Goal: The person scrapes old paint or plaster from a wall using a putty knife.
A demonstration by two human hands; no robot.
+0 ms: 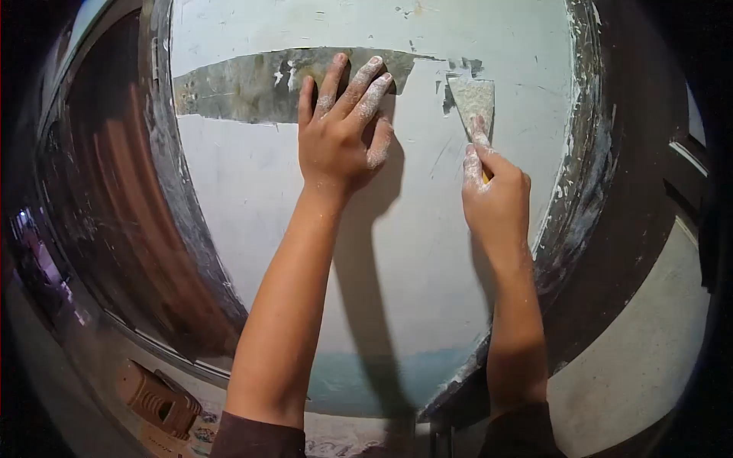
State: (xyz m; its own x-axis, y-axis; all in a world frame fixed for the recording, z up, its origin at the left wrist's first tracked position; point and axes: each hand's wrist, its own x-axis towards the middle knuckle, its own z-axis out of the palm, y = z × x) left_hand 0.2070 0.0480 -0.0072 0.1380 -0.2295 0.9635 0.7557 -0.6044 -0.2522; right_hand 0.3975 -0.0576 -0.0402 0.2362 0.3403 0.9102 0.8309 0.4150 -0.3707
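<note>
My right hand [495, 187] grips a scraper [475, 99] by its yellow handle, with a finger laid along the blade. White dust covers the blade, which rests against the painted wall [412, 229] beside small dark chipped spots [449, 99]. Fingers spread, my left hand [343, 126] lies against the wall over the lower edge of a bare grey patch [244, 88] where the paint is gone. White powder coats several fingers of both hands.
Dark, worn wooden frames edge the wall at left [164, 130] and right [588, 168]. A brown plastic stool [160, 398] stands on the floor at lower left. Light blue-green paint [359, 382] shows low on the wall.
</note>
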